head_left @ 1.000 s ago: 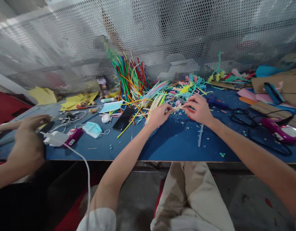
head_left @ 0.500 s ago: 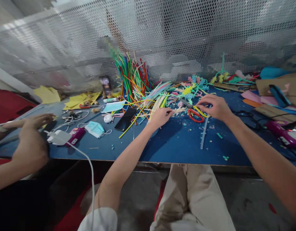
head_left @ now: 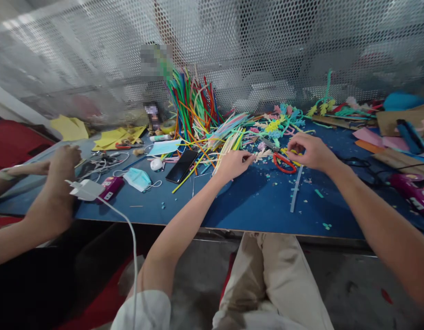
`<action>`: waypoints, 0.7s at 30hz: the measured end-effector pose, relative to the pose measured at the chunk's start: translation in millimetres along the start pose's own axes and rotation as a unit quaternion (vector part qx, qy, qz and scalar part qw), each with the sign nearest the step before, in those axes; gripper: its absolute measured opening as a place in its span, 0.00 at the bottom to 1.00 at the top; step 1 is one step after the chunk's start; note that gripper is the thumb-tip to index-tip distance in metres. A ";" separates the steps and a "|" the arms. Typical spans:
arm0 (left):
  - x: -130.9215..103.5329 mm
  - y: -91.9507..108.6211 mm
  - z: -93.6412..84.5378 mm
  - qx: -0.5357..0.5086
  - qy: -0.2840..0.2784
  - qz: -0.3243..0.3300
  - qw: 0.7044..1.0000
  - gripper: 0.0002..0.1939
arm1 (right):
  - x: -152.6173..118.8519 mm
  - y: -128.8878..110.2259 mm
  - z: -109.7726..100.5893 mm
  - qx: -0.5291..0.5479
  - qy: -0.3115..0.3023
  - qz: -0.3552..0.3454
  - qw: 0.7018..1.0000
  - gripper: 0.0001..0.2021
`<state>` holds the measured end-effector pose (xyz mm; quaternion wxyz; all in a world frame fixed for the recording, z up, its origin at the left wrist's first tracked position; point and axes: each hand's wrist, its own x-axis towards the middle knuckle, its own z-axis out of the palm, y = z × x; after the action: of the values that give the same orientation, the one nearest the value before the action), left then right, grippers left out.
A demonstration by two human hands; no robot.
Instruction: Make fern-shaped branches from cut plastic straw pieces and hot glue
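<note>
My left hand (head_left: 234, 165) is closed in a pinch, its fingertips on a cream fuzzy pipe cleaner (head_left: 263, 156) bent into small loops. To the right, my right hand (head_left: 310, 151) hovers over the table with its fingers curled and thumb drawn in; whatever they may pinch is too small or hidden. Between the hands lie scissors (head_left: 284, 163) with a red handle loop and yellow on the handle, blades pointing away. Below my right hand a translucent strip (head_left: 295, 195) lies on the blue tabletop. A bundle of cream and yellow pipe cleaners (head_left: 229, 149) lies just beyond my left hand.
Upright coloured pipe cleaners (head_left: 194, 105) stand before a perforated metal screen (head_left: 267, 55). Left are a phone (head_left: 181, 166), a face mask (head_left: 138, 178) and a white charger (head_left: 86, 189) with a cable. A co-worker's arm (head_left: 50, 197) rests at far left. Cardboard (head_left: 401, 121) lies right.
The view shifts slightly. My right hand's fingers have curled in more, and my left hand stays on the cream pipe cleaner. The co-worker's hand at far left has risen and closed up.
</note>
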<state>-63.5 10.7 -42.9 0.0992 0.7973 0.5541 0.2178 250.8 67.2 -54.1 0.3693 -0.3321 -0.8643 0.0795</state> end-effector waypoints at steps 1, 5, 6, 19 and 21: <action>-1.1 0.5 -0.6 -0.005 -0.011 -0.001 1.000 0.22 | 0.4 -1.9 0.8 0.002 -0.002 -0.003 1.000 0.06; -6.0 0.6 -0.4 -0.036 -0.068 0.000 0.997 0.22 | 0.9 -2.1 0.4 0.007 0.011 -0.009 1.000 0.09; -7.2 0.8 0.5 -0.043 -0.082 0.012 0.996 0.22 | 0.4 -0.2 0.2 0.009 0.019 -0.006 1.000 0.10; -14.1 14.1 12.4 -0.021 -0.141 0.089 0.986 0.15 | -13.0 30.9 10.9 0.063 0.045 0.090 0.993 0.17; -14.3 14.8 12.5 -0.021 -0.144 0.092 0.985 0.15 | -12.8 31.7 10.3 0.065 0.061 0.087 0.992 0.16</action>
<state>-49.5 -6.9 -51.4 0.1740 0.8655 0.4541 0.1204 266.5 84.6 -81.1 0.4337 -0.3851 -0.8012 0.1472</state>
